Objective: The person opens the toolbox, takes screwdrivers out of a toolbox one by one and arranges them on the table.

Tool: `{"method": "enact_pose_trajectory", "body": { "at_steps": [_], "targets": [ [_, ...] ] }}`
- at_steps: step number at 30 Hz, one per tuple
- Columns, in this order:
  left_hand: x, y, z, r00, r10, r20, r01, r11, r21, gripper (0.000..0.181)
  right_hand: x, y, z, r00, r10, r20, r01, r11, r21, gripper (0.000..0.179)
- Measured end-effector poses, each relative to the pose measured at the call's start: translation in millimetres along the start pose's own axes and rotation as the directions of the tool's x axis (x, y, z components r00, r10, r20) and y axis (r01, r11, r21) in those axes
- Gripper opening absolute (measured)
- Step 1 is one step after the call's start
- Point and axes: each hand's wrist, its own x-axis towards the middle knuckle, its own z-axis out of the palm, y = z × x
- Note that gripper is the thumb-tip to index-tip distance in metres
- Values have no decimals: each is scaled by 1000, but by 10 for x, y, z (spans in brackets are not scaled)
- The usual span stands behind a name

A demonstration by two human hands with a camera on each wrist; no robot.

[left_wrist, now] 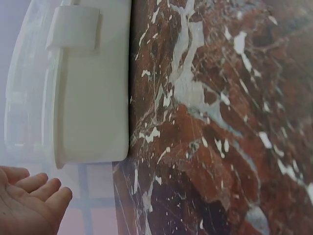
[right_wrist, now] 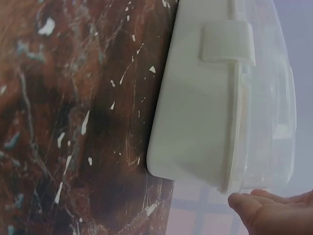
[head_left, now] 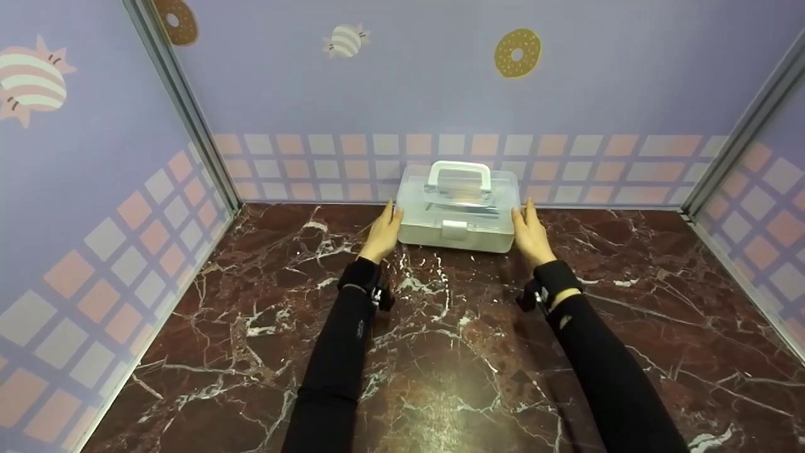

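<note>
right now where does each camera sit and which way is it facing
Head: worn on the head, looking forward and down at the case on the marbled table; left fingers, right fingers and black sleeves show.
Left wrist: worn there, facing the case's front, picture turned sideways; left fingers at lower left.
Right wrist: worn there, facing the same front, also sideways; right fingers at lower right.
Both wrist views share the white latch.

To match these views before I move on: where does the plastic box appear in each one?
Head: the plastic box sits just right of centre.
Left wrist: upper left, turned sideways, cut off by the top edge.
Right wrist: upper right, likewise sideways and cut off.
Shared landmark: the white latch on its front.
</note>
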Motion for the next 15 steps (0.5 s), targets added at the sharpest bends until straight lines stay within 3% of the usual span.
{"method": "enact_pose_trajectory", "body": {
  "at_steps": [5, 11, 15],
  "targets": [
    [-8, 17, 25, 1000, -5, 28, 5, 1000, -12, 63, 12, -9, -1, 1000, 10, -27, -9, 999, 36, 57],
    [-18, 16, 18, 1000, -5, 26, 4, 1000, 27, 62, 10, 1, 5, 998, -11, -57, 12, 1000, 10, 55],
    [-41, 13, 24, 1000, 5, -19, -4, 998, 62, 59, 0, 36, 6, 994, -37, -106, 35, 999, -20, 53]
  ]
}}
